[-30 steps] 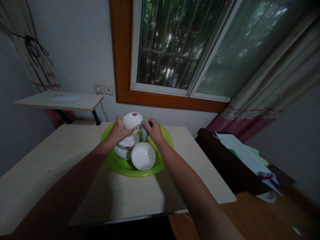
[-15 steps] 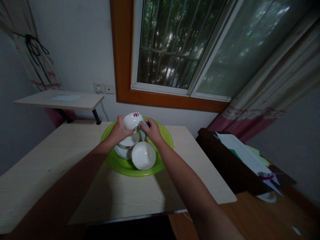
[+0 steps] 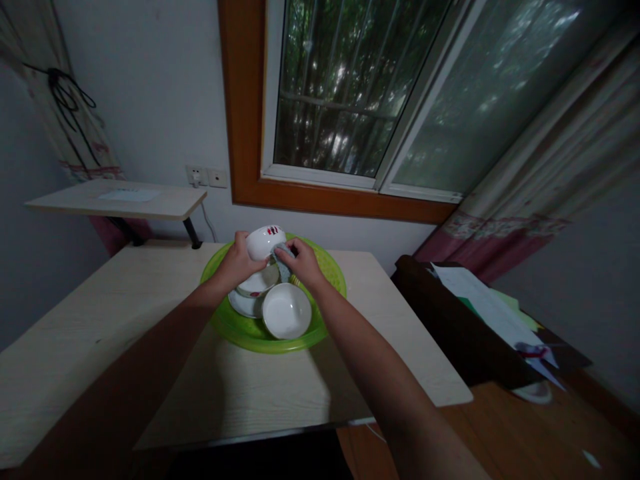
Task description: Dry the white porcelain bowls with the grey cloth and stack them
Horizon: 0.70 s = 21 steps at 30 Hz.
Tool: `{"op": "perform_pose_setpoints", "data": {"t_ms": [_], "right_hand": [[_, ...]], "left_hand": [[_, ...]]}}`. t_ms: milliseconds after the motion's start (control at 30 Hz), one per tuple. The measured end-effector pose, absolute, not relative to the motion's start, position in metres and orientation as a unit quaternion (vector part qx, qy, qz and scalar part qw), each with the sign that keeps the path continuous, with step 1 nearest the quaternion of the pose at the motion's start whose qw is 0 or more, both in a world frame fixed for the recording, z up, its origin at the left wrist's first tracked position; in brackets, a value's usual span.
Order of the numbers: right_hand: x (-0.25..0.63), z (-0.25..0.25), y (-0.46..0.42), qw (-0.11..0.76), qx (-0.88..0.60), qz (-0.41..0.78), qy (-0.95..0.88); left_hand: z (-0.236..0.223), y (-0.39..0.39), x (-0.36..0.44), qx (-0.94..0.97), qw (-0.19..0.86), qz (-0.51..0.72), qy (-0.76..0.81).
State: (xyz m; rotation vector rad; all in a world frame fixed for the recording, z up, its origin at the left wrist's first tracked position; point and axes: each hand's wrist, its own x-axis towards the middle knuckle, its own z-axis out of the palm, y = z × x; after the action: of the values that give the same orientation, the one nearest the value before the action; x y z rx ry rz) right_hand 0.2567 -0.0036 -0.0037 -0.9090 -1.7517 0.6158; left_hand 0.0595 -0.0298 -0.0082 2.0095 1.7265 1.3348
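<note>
Bowl I'm holding (image 3: 265, 243): glossy, smooth, ceramic-looking. Rag (image 3: 283, 261): matt grey cloth. Basin (image 3: 280, 346): shiny green plastic. Table (image 3: 395, 333): pale wood-grain, low sheen. Window frame, top center (image 3: 245, 100): brown wood look, slight gloss. Sheets at right (image 3: 475, 299): matt paper.

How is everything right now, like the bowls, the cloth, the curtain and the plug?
Flowered bowl: tilted, held up by the left hand.
Grey cloth: bunched in the right hand, against that bowl.
Front bowl: in the basin, empty.
Back bowl: in the basin, partly hidden.
Green basin: on the table.
Left curtain: tied back.
Plug: in the left socket.
Window: can't tell if fully shut.
</note>
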Motion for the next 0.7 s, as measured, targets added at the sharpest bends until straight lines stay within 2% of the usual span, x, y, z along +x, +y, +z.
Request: {"op": "perform_pose_setpoints", "data": {"t_ms": [700], "right_hand": [[0.2593,-0.0045,-0.0026,0.514,-0.374,0.284,-0.718]], "left_hand": [[-0.0035,-0.0338,0.0601,0.677,0.087,0.44,0.584]]}}
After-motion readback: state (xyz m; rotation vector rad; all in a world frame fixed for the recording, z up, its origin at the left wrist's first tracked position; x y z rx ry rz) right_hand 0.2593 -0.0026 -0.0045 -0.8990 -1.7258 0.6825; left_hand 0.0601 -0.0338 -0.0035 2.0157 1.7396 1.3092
